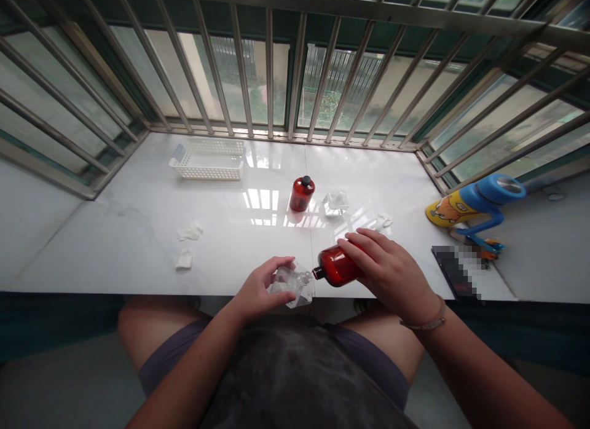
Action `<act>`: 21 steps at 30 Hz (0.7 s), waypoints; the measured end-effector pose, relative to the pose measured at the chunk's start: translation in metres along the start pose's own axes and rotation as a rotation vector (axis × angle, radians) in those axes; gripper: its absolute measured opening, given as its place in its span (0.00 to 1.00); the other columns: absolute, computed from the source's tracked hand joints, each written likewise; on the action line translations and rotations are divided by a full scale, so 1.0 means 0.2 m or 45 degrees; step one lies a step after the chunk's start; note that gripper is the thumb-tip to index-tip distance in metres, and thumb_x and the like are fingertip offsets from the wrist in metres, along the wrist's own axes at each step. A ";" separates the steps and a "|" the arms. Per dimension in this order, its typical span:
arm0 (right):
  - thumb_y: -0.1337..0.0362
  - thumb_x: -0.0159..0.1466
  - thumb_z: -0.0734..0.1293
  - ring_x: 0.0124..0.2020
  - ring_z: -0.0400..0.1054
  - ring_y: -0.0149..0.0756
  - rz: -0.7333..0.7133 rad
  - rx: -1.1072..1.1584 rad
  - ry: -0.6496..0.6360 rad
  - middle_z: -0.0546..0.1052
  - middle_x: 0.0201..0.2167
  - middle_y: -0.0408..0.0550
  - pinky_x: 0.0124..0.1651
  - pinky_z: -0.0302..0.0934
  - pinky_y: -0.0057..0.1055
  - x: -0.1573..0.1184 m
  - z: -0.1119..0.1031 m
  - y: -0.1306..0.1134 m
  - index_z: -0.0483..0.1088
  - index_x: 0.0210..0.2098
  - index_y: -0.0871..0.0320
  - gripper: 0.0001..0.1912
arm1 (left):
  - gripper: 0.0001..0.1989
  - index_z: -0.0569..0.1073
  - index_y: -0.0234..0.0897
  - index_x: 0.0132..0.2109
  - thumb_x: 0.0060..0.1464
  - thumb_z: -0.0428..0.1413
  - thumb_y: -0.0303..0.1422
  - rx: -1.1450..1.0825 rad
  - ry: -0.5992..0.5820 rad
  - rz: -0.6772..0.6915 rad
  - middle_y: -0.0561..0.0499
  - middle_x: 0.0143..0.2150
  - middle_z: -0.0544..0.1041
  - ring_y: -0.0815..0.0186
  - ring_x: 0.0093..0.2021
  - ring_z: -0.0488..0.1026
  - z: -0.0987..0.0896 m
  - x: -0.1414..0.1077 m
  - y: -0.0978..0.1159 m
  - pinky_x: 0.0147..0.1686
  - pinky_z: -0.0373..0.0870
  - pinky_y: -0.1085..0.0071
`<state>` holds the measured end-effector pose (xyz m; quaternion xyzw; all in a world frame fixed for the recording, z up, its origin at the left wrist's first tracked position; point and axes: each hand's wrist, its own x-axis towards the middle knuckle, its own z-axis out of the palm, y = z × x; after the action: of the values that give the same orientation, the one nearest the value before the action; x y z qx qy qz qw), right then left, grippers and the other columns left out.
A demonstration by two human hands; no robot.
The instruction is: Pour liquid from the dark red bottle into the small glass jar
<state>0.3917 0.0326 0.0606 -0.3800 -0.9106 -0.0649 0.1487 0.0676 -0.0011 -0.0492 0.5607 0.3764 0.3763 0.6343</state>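
My left hand (265, 287) is wrapped round a clear glass bottle (290, 284), tilted with its open neck toward the right, at the table's front edge. In my right hand (387, 266) is a red-brown bottle (340, 265), tipped on its side. Its black-threaded, uncapped neck points left and lies right at the clear bottle's mouth; whether they touch or liquid passes between them cannot be made out. Beyond my hands stands a second red-brown bottle (302, 195) with a black cap, upright. Just right of it is a small clear square container (336, 203).
A white perforated basket (207, 169) sits at the back left of the white table (129, 232). Crumpled tissues (190, 232) lie at left and right. A blue and yellow flask (465, 201) and a dark phone (454, 272) are at the right. Metal window bars rise behind.
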 end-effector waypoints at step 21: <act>0.74 0.71 0.65 0.65 0.69 0.58 -0.039 -0.073 0.001 0.77 0.63 0.59 0.61 0.73 0.57 0.00 -0.02 0.01 0.64 0.71 0.56 0.30 | 0.39 0.73 0.43 0.68 0.53 0.74 0.48 0.037 0.015 -0.030 0.38 0.63 0.76 0.44 0.64 0.73 -0.01 -0.01 -0.03 0.63 0.72 0.51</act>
<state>0.3929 0.0328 0.0654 -0.3701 -0.9141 -0.0934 0.1370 0.0662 -0.0023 -0.0546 0.5631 0.3922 0.3667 0.6282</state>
